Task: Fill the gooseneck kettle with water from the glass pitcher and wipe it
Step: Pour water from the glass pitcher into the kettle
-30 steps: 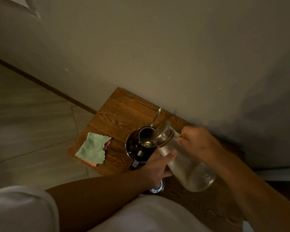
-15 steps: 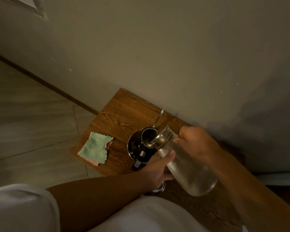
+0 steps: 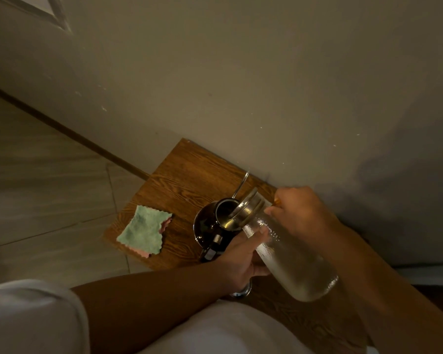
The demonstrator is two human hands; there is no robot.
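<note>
Your right fingers (image 3: 271, 213) wrap the neck of the glass pitcher (image 3: 289, 254), and your left hand (image 3: 241, 254) cups its side from below, thumb pressed on the pebbled, frosted-looking glass. You hold the pitcher tipped steeply, its metal collar and hinged lid (image 3: 246, 208) resting over the open mouth of the gooseneck kettle (image 3: 210, 226). The kettle is dark and glossy, round-bodied, with a thin curved metal spout (image 3: 242, 183) rising toward the wall; your left hand hides most of its handle. Whether water is running you cannot tell in this dim light.

Left of the kettle, apart from it, lies a small scallop-edged cloth (image 3: 143, 232), green on top with pink showing beneath, soft and napped. A small round metal piece (image 3: 242, 292) peeks out under your left wrist.

The worktop (image 3: 184, 175) is dark wood-grain, set against a plain pale wall (image 3: 241, 72). Pale plank flooring (image 3: 36, 187) runs off to the left.
</note>
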